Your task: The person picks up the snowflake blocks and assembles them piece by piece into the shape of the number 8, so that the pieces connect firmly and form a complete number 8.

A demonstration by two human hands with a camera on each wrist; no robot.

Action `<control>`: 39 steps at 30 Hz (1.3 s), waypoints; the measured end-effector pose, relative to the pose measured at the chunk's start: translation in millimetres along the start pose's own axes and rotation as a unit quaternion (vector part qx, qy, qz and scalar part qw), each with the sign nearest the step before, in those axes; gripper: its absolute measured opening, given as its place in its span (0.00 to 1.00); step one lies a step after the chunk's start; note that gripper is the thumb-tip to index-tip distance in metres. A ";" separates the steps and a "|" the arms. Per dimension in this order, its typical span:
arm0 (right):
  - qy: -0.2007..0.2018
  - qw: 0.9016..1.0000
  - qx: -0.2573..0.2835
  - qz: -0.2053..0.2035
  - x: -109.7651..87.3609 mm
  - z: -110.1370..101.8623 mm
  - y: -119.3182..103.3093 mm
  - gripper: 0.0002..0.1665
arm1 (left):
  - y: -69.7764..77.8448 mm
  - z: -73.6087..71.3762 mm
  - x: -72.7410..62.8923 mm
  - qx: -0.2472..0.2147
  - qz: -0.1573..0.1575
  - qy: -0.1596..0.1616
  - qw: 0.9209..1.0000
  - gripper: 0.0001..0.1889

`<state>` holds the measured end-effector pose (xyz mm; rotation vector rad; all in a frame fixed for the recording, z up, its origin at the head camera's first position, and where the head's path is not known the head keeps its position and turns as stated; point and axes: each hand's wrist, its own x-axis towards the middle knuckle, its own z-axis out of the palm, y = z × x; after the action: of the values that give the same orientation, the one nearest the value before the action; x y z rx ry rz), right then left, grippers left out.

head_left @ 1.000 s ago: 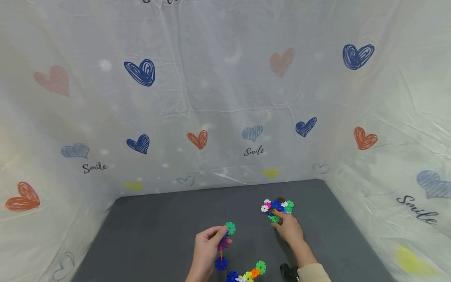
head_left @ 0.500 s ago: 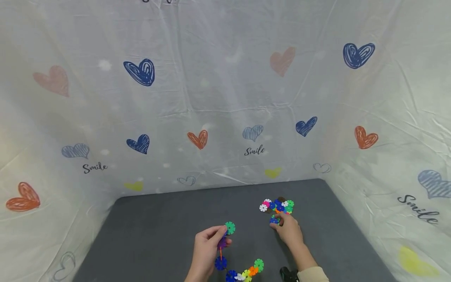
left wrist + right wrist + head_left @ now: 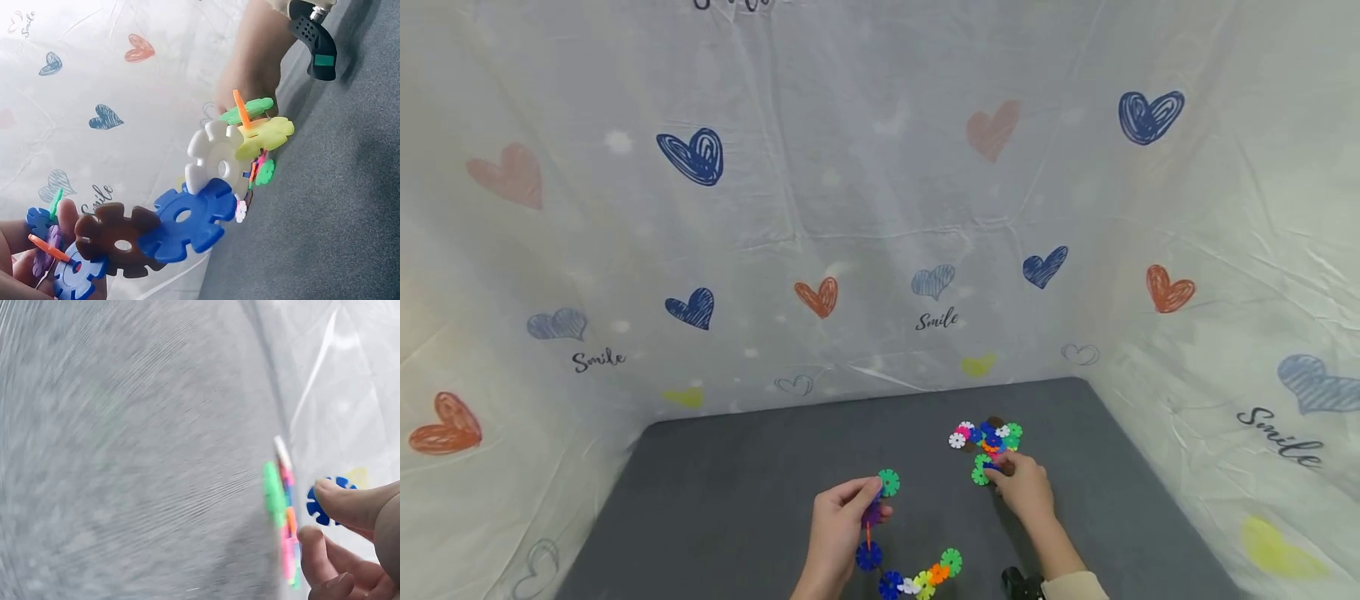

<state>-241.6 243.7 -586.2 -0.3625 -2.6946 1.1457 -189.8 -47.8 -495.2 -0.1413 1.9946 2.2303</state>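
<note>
My left hand (image 3: pixel 838 529) pinches one end of a chain of slotted flower-shaped plastic discs, close to a green disc (image 3: pixel 889 482). The chain curves down through purple and orange to a blue disc (image 3: pixel 869 556), then on to white, yellow, orange and a green end disc (image 3: pixel 951 562). In the left wrist view, a brown disc (image 3: pixel 100 240) and a white disc (image 3: pixel 209 150) show in the chain. My right hand (image 3: pixel 1028 490) pinches a blue disc (image 3: pixel 320 509) between thumb and finger, at the near side of a pile of loose discs (image 3: pixel 992 440).
Two green discs (image 3: pixel 981 475) lie just left of my right fingers. The dark grey table (image 3: pixel 737 483) ends at a white curtain (image 3: pixel 865 192) printed with hearts. A black device (image 3: pixel 1021 583) sits at my right wrist.
My right hand has drawn a blue disc out of the pile and shifted slightly right, uncovering the green discs. The left hand keeps its grip on the chain, nearly still.
</note>
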 end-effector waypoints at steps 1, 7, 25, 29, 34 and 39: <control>-0.001 1.000 0.005 -0.003 -1.8 -0.9 -2.6 0.10 | -0.2 -0.4 -0.6 0.002 -0.003 0.000 1.000 0.18; -0.041 0.987 0.132 -0.083 -26.0 -9.8 -49.3 0.09 | 3.2 1.8 -1.2 0.017 -0.001 0.005 1.000 0.17; 0.080 0.891 0.182 -0.407 -77.4 -18.4 -126.9 0.10 | 16.5 7.9 -3.6 0.052 0.065 0.005 0.997 0.14; 0.097 0.885 0.138 -0.433 -74.1 -24.5 -129.0 0.12 | 19.3 10.4 -2.9 0.078 0.077 0.013 0.994 0.13; 0.137 0.886 0.069 -0.438 -75.7 -26.1 -128.9 0.15 | 18.9 11.8 -3.8 0.106 0.078 0.010 0.991 0.14; 0.125 0.901 0.045 -0.412 -82.4 -24.6 -128.3 0.13 | 16.6 11.2 -5.4 0.085 0.067 0.004 0.994 0.13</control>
<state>-175.7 149.9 -482.8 0.5675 -2.1620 0.8598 -187.0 -38.7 -476.8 0.0012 2.2481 2.1248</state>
